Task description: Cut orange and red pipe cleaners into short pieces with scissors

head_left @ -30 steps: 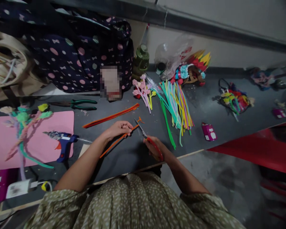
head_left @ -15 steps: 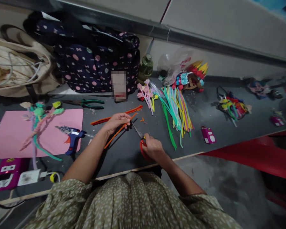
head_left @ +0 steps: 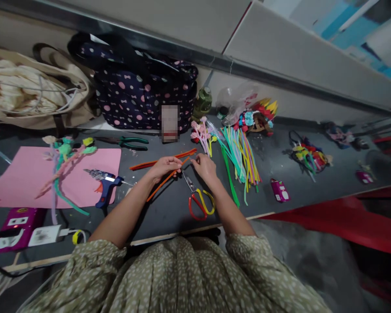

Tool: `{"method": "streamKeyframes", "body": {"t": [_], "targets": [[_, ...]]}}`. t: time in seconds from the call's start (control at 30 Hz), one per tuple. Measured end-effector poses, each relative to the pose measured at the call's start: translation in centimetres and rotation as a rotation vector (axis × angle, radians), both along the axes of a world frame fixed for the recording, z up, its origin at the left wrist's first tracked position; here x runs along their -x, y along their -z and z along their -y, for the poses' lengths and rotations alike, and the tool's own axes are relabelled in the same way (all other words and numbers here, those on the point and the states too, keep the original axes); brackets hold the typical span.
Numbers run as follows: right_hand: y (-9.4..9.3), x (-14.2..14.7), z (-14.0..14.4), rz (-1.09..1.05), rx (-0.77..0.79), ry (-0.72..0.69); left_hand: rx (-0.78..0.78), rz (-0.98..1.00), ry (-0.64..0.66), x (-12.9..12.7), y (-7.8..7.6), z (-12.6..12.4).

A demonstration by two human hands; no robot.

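Head view: the left hand pinches an orange pipe cleaner near its upper end, the stem slanting down over the dark worktop. The right hand closes its fingertips at the tip, though whether it grips there is hard to tell. Red-handled scissors lie free just below. The stem looks light, fuzzy and bendable, best held close to the end being worked.

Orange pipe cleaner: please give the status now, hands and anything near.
Left hand shut on orange pipe cleaner. Right hand at its tip, grip unclear. Scissors lying on table, nothing blocking.
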State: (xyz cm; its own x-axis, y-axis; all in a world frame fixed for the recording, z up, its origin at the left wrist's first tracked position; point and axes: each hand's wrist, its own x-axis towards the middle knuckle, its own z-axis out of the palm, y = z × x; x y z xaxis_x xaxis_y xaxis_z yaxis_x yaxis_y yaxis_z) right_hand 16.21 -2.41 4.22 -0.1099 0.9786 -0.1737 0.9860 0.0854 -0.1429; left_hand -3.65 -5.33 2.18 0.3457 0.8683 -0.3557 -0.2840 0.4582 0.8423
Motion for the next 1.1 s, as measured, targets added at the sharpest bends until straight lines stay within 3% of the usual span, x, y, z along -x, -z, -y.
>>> {"method": "streamKeyframes", "body": {"t": [0.17, 0.43, 0.63, 0.87, 1.1], "targets": [[1.9, 2.5, -2.0, 0.021, -0.056, 0.075, -0.007, -0.015, 0.006, 0.2, 0.2, 0.3], [2.5, 2.4, -2.6, -0.001, -0.064, 0.079, -0.018, -0.012, 0.008, 0.2, 0.4, 0.3], [2.7, -0.1, -3.0, -0.066, -0.036, 0.028, -0.008, -0.007, 0.005, 0.2, 0.5, 0.4], [2.6, -4.8, -0.8, -0.194, -0.018, -0.14, -0.017, -0.017, 0.01, 0.3, 0.0, 0.4], [3.0, -5.7, 0.5, -0.282, -0.057, -0.175, -0.031, -0.055, 0.045, -0.1, -0.1, 0.7]]}}
